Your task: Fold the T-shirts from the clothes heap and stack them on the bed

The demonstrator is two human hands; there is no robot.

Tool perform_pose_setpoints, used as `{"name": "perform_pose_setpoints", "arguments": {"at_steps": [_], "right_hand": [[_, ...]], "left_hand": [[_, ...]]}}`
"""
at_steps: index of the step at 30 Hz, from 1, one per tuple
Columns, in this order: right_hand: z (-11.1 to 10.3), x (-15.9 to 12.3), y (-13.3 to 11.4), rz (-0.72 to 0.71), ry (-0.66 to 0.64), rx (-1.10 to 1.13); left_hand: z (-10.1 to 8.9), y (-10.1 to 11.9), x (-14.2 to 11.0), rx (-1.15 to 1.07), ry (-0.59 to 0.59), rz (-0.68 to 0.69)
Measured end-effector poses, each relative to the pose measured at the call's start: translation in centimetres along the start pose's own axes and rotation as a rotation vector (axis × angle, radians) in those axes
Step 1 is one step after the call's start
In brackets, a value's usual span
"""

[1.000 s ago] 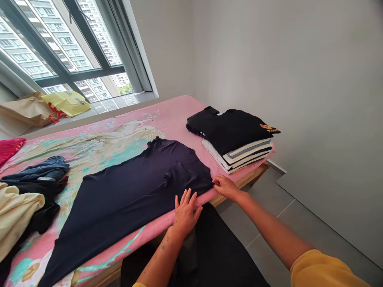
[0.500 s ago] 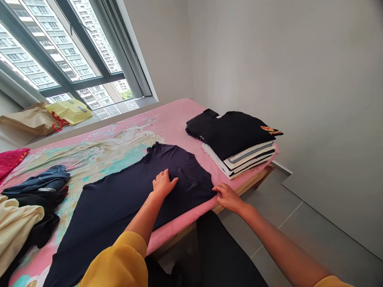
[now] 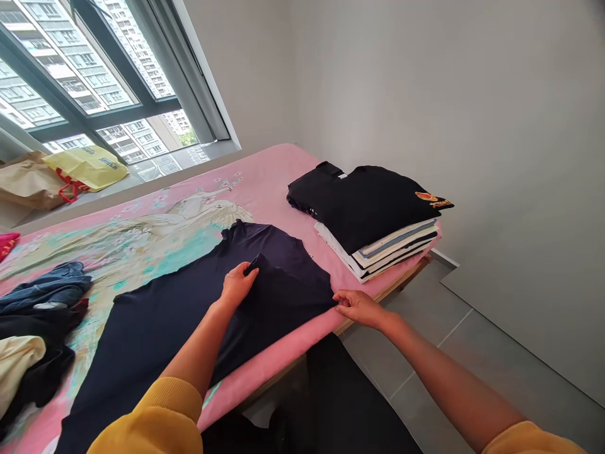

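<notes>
A dark navy shirt (image 3: 184,315) lies spread along the near edge of the bed, one side folded inward over itself. My left hand (image 3: 239,284) pinches the edge of its folded sleeve near the middle of the shirt. At the shirt's right corner, by the bed's edge, my right hand (image 3: 357,308) grips the cloth between thumb and fingers. Just beyond that hand sits a stack of folded clothes (image 3: 397,246), topped by a black shirt (image 3: 363,202) with an orange and red print.
A pink patterned sheet (image 3: 265,170) covers the bed. On the left lie jeans (image 3: 51,287), dark clothes and a cream garment (image 3: 19,366). A yellow bag (image 3: 89,167) and a brown paper bag (image 3: 31,183) rest on the windowsill. A wall stands behind the stack.
My left hand has moved from the bed's near edge up onto the shirt and taken hold of the sleeve edge, which is now drawn straighter. My right hand stays at the corner.
</notes>
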State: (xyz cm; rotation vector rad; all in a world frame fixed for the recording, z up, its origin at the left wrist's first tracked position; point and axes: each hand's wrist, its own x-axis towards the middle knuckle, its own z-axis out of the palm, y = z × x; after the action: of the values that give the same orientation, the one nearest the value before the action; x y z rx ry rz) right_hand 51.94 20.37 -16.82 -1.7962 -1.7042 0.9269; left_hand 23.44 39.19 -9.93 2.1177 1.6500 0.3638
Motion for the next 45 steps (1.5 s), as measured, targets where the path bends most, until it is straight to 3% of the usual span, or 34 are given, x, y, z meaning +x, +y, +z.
{"name": "perform_pose_setpoints", "arguments": {"at_steps": [7,9,11,15,17,19,22,25,27,32,36,41,45], "right_hand": [[-0.1,0.3,-1.1,0.048,-0.017,0.025],[-0.1,0.2,-1.5,0.065,-0.025,0.020],[-0.2,0.1,-1.8,0.085,-0.025,0.013],[0.2,0.1,-1.5,0.106,-0.013,0.029],[0.5,0.1,-1.2,0.136,-0.017,0.057],[0.9,0.1,-0.8,0.165,-0.036,0.094],[1.4,-0.2,-0.3,0.188,-0.080,0.155],[1.9,-0.3,0.2,0.220,-0.105,0.181],[2.2,-0.3,0.3,0.229,-0.090,0.169],[2.5,-0.2,0.0,0.211,-0.063,0.130],[2.0,-0.8,0.2,0.213,-0.025,0.088],[1.5,-2.5,-0.3,0.194,0.327,-0.103],[3.7,-3.8,-2.6,0.133,0.396,-0.095]], "left_hand": [[1.9,-1.2,1.2,-0.006,-0.054,-0.033],[1.8,-0.9,0.9,-0.009,-0.002,-0.048],[1.3,-0.5,-0.4,-0.015,0.127,-0.027],[0.9,-1.4,-6.9,0.011,0.417,0.229],[1.6,-3.4,-11.3,0.070,0.420,0.306],[2.5,-6.4,-15.6,0.159,0.352,0.297],[2.8,-11.5,-20.3,0.340,0.232,0.137],[1.4,-15.0,-22.3,0.452,0.203,-0.179],[0.2,-15.7,-22.4,0.459,0.228,-0.287],[-0.2,-14.3,-21.5,0.432,0.253,-0.090],[-0.2,-15.7,-21.9,0.337,0.263,-0.319],[-4.8,-22.4,-24.8,0.419,0.420,-0.552],[-8.5,-27.1,-28.2,0.443,0.429,-0.767]]}}
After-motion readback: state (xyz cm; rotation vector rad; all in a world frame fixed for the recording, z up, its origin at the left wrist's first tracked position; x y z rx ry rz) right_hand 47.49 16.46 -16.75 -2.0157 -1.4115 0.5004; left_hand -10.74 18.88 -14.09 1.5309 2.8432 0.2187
